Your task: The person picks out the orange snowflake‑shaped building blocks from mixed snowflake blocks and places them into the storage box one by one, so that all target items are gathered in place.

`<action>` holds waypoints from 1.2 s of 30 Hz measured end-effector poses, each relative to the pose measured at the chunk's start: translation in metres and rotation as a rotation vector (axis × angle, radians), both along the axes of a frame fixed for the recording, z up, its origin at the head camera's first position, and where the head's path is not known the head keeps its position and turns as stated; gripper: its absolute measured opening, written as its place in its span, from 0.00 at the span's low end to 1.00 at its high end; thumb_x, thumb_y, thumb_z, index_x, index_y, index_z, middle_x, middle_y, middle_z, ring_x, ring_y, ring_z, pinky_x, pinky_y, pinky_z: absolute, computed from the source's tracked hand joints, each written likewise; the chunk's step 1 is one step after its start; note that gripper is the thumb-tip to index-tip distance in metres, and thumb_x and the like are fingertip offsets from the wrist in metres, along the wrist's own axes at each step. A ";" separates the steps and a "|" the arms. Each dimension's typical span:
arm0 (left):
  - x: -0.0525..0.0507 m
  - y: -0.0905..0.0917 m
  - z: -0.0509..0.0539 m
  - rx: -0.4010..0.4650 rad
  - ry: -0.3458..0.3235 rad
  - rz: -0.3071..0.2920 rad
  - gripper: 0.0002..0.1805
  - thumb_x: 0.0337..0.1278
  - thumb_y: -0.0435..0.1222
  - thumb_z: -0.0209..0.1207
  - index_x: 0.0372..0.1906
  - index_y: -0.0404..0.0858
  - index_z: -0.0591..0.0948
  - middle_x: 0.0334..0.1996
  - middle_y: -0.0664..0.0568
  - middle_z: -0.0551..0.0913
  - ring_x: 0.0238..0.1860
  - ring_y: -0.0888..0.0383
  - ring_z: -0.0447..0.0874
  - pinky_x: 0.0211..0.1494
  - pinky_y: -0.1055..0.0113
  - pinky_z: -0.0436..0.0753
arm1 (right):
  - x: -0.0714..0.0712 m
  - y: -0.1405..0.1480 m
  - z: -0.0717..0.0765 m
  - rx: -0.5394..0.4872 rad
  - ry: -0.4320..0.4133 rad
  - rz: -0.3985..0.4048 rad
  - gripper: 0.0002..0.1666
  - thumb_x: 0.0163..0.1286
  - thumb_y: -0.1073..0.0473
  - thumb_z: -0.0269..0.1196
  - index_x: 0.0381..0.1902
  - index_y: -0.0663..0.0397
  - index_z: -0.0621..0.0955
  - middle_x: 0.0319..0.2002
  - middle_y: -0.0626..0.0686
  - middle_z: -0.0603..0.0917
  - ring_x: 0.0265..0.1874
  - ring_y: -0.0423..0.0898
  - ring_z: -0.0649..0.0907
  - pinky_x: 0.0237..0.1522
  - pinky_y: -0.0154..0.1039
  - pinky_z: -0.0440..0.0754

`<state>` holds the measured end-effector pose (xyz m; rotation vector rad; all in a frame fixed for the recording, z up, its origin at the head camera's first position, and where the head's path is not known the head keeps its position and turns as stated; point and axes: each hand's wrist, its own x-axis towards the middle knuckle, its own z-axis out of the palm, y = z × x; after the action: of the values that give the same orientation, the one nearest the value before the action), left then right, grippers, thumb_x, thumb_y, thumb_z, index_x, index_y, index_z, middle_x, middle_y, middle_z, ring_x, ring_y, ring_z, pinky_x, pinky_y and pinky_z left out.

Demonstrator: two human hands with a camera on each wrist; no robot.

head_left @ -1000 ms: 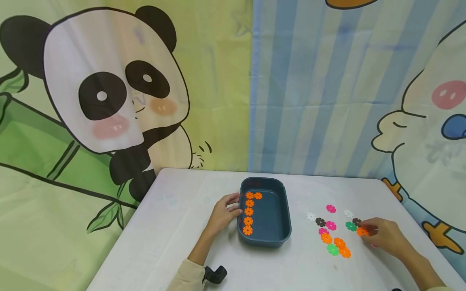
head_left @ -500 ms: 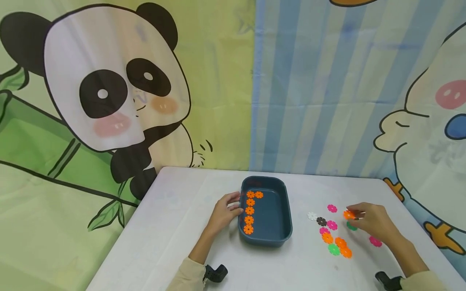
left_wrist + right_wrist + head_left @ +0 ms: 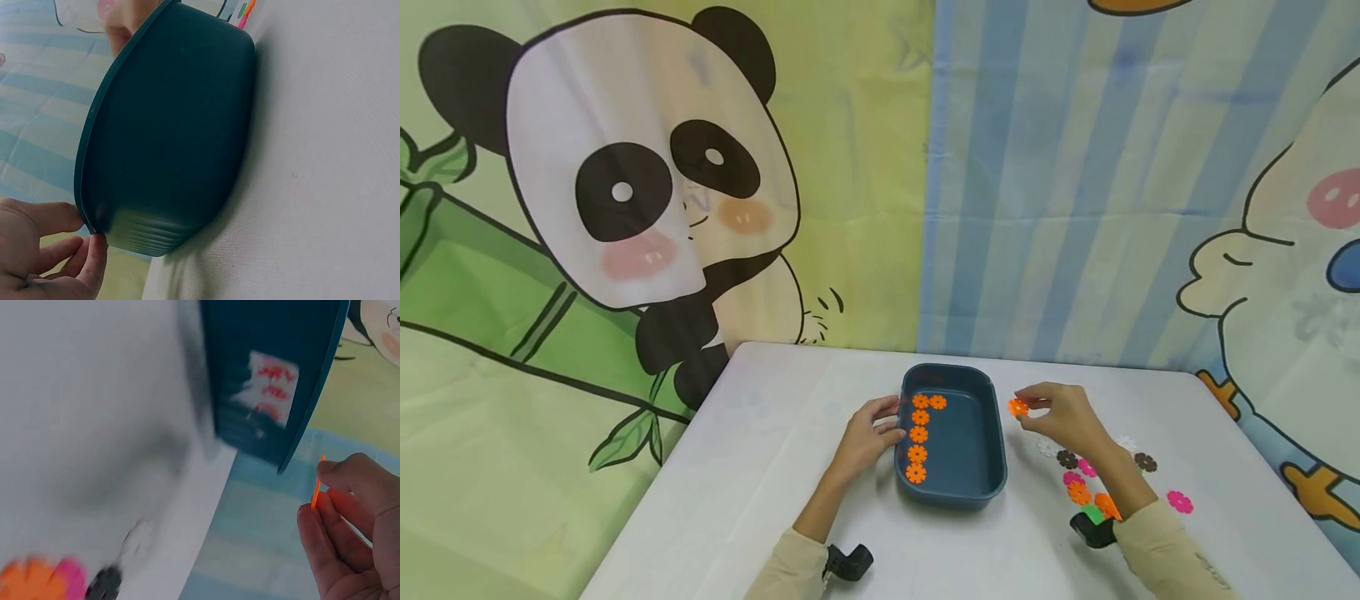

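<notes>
A dark blue plastic tub (image 3: 967,450) stands on the white table, with several orange flower-shaped discs (image 3: 918,434) laid along its left side and far left corner. My left hand (image 3: 863,439) pinches the tub's left rim between thumb and fingers, as the left wrist view shows. Just beyond the tub's right wall, my right hand (image 3: 1063,414) holds one orange flower disc (image 3: 1018,407) by its edges above the table. In the right wrist view that disc (image 3: 318,482) appears edge-on between thumb and fingertips.
Loose flower discs lie right of the tub: orange (image 3: 1078,493), dark brown (image 3: 1146,462), pink (image 3: 1180,501), green and white. My right forearm hides part of them. A torn label (image 3: 273,387) sticks to the tub's outer wall. A printed curtain (image 3: 850,208) hangs behind the table.
My right hand has lifted an orange flower disc from the scattered pieces and carried it left to the tub's side. My left hand stays at the rim.
</notes>
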<state>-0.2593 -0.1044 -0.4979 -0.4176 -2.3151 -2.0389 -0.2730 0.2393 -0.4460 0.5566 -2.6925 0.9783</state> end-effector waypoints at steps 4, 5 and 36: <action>0.000 0.000 0.000 0.007 0.001 -0.002 0.32 0.52 0.21 0.65 0.65 0.29 0.71 0.62 0.35 0.73 0.60 0.44 0.75 0.56 0.67 0.82 | -0.008 -0.027 0.004 -0.016 0.004 0.055 0.20 0.53 0.64 0.74 0.46 0.61 0.86 0.41 0.54 0.87 0.39 0.52 0.86 0.39 0.46 0.88; 0.001 0.000 0.000 0.009 0.000 -0.005 0.32 0.52 0.21 0.65 0.65 0.28 0.71 0.62 0.35 0.73 0.60 0.43 0.75 0.56 0.67 0.82 | -0.010 -0.033 0.005 -0.021 -0.004 0.065 0.20 0.53 0.64 0.74 0.45 0.60 0.86 0.41 0.53 0.87 0.39 0.51 0.86 0.39 0.45 0.88; 0.006 0.001 0.009 0.000 0.002 -0.005 0.32 0.52 0.21 0.64 0.65 0.26 0.70 0.61 0.35 0.73 0.60 0.42 0.75 0.59 0.59 0.80 | -0.068 -0.116 0.017 -0.133 0.002 0.208 0.20 0.54 0.65 0.74 0.46 0.65 0.85 0.40 0.59 0.86 0.38 0.53 0.86 0.41 0.44 0.88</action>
<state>-0.2529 -0.1032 -0.4885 -0.4263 -2.3149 -2.0401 -0.3405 0.1232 -0.4286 0.8212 -2.5814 1.1981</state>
